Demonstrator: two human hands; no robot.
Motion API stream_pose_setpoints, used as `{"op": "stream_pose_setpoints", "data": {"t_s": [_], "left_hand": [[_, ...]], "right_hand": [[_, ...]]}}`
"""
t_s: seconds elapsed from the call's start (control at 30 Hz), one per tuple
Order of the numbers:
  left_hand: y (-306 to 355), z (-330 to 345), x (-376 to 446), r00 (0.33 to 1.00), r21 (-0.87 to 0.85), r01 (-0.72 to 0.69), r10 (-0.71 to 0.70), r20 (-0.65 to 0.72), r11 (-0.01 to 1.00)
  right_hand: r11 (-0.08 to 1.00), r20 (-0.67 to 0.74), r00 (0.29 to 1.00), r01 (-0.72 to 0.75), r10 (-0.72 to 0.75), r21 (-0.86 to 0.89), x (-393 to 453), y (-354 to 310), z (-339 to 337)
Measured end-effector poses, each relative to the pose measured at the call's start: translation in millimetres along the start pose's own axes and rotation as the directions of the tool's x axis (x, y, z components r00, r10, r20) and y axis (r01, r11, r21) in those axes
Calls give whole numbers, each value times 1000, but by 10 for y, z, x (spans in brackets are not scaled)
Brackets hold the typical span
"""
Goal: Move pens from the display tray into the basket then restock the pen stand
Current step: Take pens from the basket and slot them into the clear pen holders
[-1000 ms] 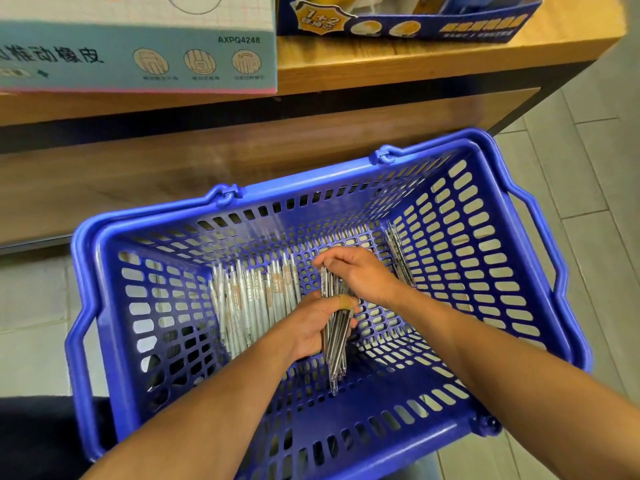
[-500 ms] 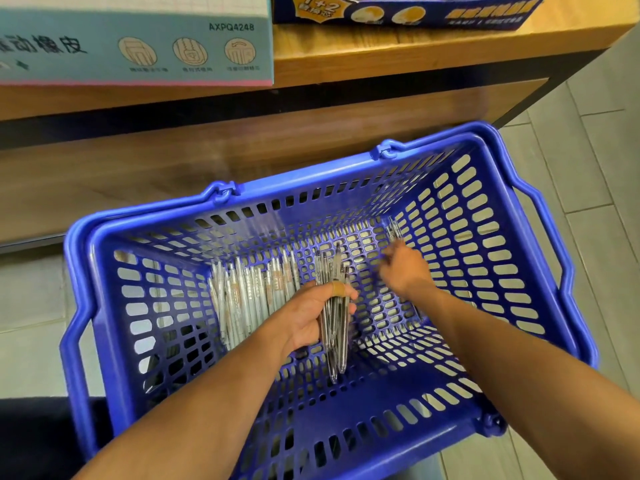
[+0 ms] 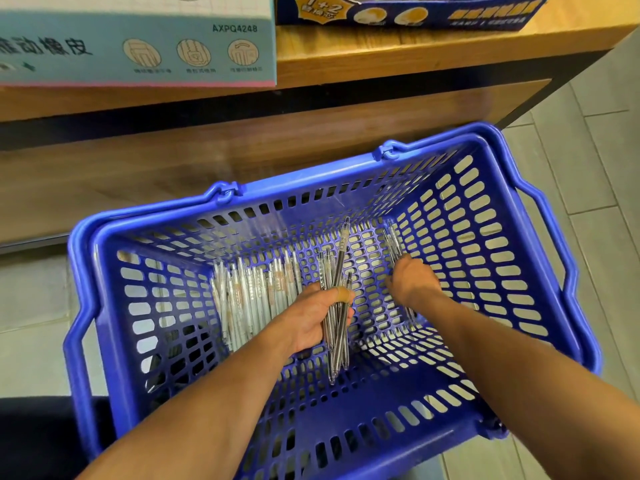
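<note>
left hand (image 3: 317,318) grips pens (image 3: 337,306) pointing away; right hand (image 3: 412,278) seemingly grasps others in basket (image 3: 540,216).

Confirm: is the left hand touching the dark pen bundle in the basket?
Touching. The head view shows the left hand with fingers and thumb curled round the dark pen bundle, lifted above the basket floor.

floor (image 3: 588,174): grey tiles | on it: blue basket (image 3: 512,258) | wooden shelf (image 3: 398,50): two printed boxes
</note>
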State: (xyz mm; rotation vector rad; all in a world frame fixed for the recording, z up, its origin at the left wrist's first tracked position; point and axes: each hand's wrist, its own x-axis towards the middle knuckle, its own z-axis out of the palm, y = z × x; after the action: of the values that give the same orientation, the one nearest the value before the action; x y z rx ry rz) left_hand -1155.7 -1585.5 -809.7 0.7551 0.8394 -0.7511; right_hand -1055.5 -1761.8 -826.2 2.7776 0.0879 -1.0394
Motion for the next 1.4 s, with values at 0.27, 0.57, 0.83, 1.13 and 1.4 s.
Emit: {"op": "stream_pose_setpoints", "data": {"t_s": [0.27, 0.57, 0.83, 1.13, 1.4], "left_hand": [[22, 29, -13, 1000, 8, 12, -12, 17, 1000], [70, -15, -48, 999, 38, -36, 35, 18, 999], [6, -20, -30, 998, 186, -35, 23, 65, 982], [16, 47, 15, 994, 241, -27, 1, 108, 970], [30, 66, -20, 995, 238, -6, -18, 102, 971]], "right_hand": [[451, 156, 909, 39, -387, 892, -184, -77, -622], [274, 368, 765, -257, -529, 927, -323, -105, -598], [338, 390, 769, -239, -507, 910, -321, -148, -543], [352, 147, 878, 27, -456, 935, -281, -221, -736], [330, -41, 884, 216, -465, 919, -381, -365, -855]]}}
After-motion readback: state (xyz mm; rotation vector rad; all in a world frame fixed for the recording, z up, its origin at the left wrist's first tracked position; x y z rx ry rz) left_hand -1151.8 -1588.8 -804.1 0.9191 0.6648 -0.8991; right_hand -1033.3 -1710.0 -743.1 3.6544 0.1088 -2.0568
